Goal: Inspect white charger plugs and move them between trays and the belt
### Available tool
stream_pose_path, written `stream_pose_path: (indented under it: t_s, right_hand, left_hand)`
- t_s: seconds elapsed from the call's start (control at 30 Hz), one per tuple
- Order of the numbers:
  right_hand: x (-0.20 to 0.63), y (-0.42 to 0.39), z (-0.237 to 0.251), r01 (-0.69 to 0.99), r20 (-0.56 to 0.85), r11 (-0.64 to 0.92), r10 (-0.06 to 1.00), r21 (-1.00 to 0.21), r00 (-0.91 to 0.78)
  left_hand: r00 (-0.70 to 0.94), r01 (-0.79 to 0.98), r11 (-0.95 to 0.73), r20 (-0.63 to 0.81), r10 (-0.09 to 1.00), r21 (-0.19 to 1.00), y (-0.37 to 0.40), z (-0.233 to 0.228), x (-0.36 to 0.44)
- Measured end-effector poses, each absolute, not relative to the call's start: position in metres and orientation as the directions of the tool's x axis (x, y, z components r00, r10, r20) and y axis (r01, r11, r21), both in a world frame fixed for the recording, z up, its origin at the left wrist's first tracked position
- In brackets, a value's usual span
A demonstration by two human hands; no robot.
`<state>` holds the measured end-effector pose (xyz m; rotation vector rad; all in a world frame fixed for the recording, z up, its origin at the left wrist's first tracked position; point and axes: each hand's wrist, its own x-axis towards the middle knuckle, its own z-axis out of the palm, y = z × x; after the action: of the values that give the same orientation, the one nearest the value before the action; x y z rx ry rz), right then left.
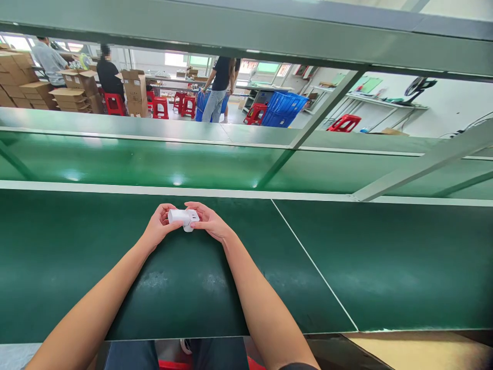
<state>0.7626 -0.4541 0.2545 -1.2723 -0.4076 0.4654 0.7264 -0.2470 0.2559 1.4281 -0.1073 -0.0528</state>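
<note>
Both hands hold one small white device above the green work surface. It has a cylindrical body on the left and a squarish end with two dark slots on the right, like a plug adapter; its exact kind is unclear. My left hand pinches the cylinder, thumb in front and fingers behind. My right hand grips the slotted end, its thumb on the near side and its index finger along the top. A small white part juts down between the two thumbs.
A white rail runs along the far edge, with a slanted metal strut beyond it. Overhead crosses a wide grey beam. Farther back are cardboard boxes, red stools, blue crates and several people.
</note>
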Motion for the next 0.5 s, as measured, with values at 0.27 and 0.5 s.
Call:
stream_pose_path:
  t_s: [0.27,0.5]
  right_hand:
    - [0.7616,-0.4531,0.2559,-0.116,0.035,0.24,0.547,-0.964,0.837]
    - [0.7613,-0.4515,0.2535,-0.088,0.07,0.246,0.568,-0.965,0.82]
  left_hand:
    - [0.995,-0.013,0.219,0.034,-0.095,0.976,-0.2468,0.2598,0.7258]
    - [0.992,-0.019,0.269,0.051,-0.113,0.963,-0.2474,0.2603,0.7257]
